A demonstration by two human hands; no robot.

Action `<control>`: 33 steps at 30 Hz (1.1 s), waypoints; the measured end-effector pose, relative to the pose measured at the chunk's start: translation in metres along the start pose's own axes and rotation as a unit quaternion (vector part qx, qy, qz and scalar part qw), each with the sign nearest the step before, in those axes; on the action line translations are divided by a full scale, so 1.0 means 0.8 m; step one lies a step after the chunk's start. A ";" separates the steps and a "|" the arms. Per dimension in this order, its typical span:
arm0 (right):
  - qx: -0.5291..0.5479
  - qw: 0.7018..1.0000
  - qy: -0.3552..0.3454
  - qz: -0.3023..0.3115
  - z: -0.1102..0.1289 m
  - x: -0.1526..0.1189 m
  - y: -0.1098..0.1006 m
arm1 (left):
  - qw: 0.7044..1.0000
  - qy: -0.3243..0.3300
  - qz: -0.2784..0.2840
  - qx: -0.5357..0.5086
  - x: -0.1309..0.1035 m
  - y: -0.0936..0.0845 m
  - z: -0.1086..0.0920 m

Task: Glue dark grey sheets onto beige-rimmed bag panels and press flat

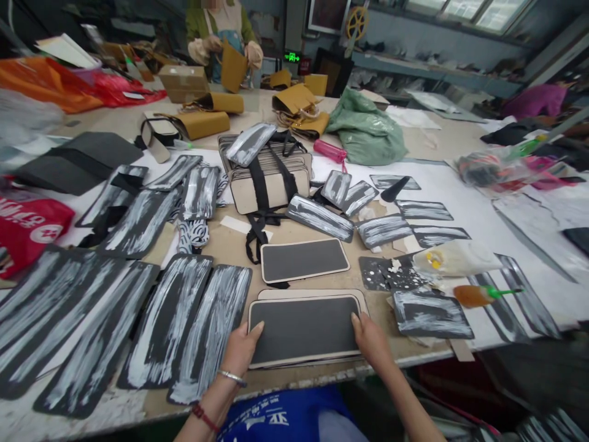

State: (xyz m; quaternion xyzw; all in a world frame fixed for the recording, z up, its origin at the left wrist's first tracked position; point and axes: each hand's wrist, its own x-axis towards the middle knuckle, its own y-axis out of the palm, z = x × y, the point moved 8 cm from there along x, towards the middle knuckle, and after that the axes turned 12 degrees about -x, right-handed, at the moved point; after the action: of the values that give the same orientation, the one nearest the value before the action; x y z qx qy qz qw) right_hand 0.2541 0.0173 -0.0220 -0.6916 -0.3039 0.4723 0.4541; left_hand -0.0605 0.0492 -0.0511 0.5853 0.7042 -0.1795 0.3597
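Between my hands, near the table's front edge, is a dark grey rectangular panel point(304, 330) with a pale beige border. My left hand point(242, 347) grips its left end, thumb on top; my right hand point(372, 341) grips its right end the same way. More beige-edged pieces show beneath and behind it. A smaller grey panel with a beige rim point(305, 260) lies just beyond. Left of my hands are dark panels point(211, 331) streaked with white paste. To the right lies another pasted panel point(432, 314).
A strapped stack of beige panels point(271, 187) stands mid-table. At right lie a white bottle point(455, 258) and an orange bottle with a green nozzle point(476, 295). A green bag point(365, 129) sits farther back. Across the table a person point(225, 43) handles a mustard piece.
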 end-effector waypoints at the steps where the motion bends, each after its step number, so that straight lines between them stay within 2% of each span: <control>1: 0.002 1.000 0.001 -0.002 -0.001 0.000 0.000 | 1.000 0.011 -0.001 0.015 0.001 -0.001 -0.001; 6: -0.004 0.999 0.035 -0.018 -0.016 -0.009 -0.007 | 0.989 0.079 0.011 0.122 0.001 0.000 -0.009; 7: -0.018 0.998 0.051 -0.039 -0.018 -0.014 -0.012 | 0.985 0.090 0.010 0.147 0.000 0.001 -0.011; 9: -0.032 0.990 0.062 -0.125 -0.006 -0.028 -0.030 | 0.978 0.104 0.007 0.183 -0.002 0.002 -0.013; 11: 0.001 0.973 0.007 -0.232 0.034 -0.048 -0.048 | 0.973 0.111 0.005 0.203 -0.004 0.003 -0.016; 13: 0.069 0.951 -0.106 -0.282 0.094 -0.068 -0.054 | 0.970 0.111 0.006 0.216 -0.006 0.005 -0.018; 16: 0.119 0.920 -0.282 -0.244 0.179 -0.090 -0.044 | 0.968 0.113 -0.001 0.224 -0.009 0.007 -0.023; 18: 0.111 0.907 -0.337 -0.226 0.204 -0.095 -0.037 | 0.969 0.102 -0.008 0.223 -0.010 0.008 -0.022; 20: 0.093 0.908 -0.339 -0.228 0.200 -0.092 -0.031 | 0.974 0.084 -0.012 0.210 -0.010 0.008 -0.014; 26: 0.047 0.928 -0.280 -0.243 0.141 -0.069 -0.022 | 0.991 0.063 -0.010 0.114 -0.004 0.004 0.014; 33: 0.036 0.940 -0.226 -0.255 0.067 -0.042 -0.019 | 0.995 0.023 -0.039 0.085 -0.010 0.004 0.021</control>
State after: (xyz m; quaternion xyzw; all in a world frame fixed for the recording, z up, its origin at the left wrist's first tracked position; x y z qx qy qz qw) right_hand 0.1923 0.0134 -0.0028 -0.4496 -0.5475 0.4948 0.5033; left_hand -0.0519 0.0329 -0.0563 0.5901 0.7164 -0.2392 0.2851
